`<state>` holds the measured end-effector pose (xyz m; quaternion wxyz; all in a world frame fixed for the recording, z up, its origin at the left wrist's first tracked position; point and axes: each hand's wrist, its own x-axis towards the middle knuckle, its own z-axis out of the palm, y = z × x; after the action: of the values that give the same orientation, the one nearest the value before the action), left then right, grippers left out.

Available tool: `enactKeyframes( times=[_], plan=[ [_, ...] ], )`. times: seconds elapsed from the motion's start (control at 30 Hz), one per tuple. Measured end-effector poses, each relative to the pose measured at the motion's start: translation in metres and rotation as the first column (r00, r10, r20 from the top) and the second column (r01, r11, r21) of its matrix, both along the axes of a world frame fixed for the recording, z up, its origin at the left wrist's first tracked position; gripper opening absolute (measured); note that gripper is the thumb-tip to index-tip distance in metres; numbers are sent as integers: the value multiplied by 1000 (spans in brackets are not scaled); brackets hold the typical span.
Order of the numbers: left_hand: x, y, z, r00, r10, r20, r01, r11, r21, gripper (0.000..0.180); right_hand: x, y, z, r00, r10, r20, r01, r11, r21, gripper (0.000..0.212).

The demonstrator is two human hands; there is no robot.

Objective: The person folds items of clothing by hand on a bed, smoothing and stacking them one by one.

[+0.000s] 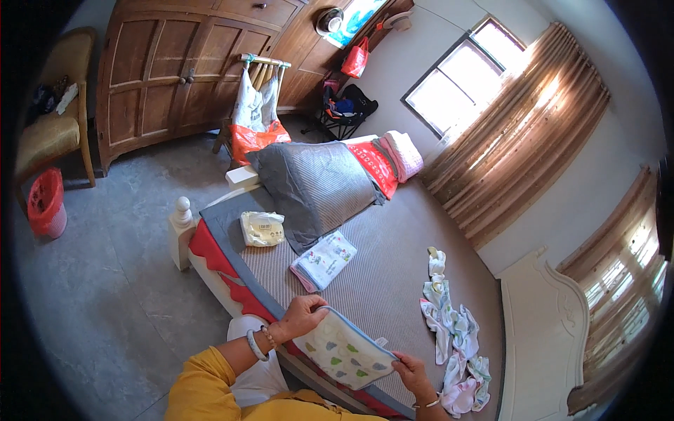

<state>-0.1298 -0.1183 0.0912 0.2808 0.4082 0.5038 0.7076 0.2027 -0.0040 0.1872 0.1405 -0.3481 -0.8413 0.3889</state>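
A white baby changing pad [342,356] with blue edging and green and grey leaf-like shapes hangs stretched between my hands, over the near edge of the bed. My left hand [302,317] is closed on its upper left corner, fingers pinching the edge. At the opposite side, my right hand [414,375] grips the right edge. Just beyond my left hand lies a folded, printed white cloth [324,259] with pink beneath it. Beside that sits a yellowish plastic-wrapped packet [262,229]. Loose baby clothes [455,335] lie strewn to the right.
The bed [397,245] has a striped cover and a red skirt. Grey bedding [309,182] is heaped at its far side, near a folded pink quilt [400,156]. A bedpost [182,228] rises at the left corner; a red-lined bin [47,203] stands on the floor.
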Motion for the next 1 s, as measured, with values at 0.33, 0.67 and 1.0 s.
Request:
enactKeyframes(
  times=[0.33,0.67,1.0],
  plan=[
    [11,6,29,981,154,-118,-121,961,247,14,-8,21,16,985,-83,-154,129,940,317,17],
    [28,3,76,952,-275,-136,283,958,46,16,62,16,26,939,-212,-269,170,971,-170,18],
    [80,84,95,747,-614,-256,453,751,-480,23,105,95,-7,933,-270,-237,278,960,2,20]
  ],
)
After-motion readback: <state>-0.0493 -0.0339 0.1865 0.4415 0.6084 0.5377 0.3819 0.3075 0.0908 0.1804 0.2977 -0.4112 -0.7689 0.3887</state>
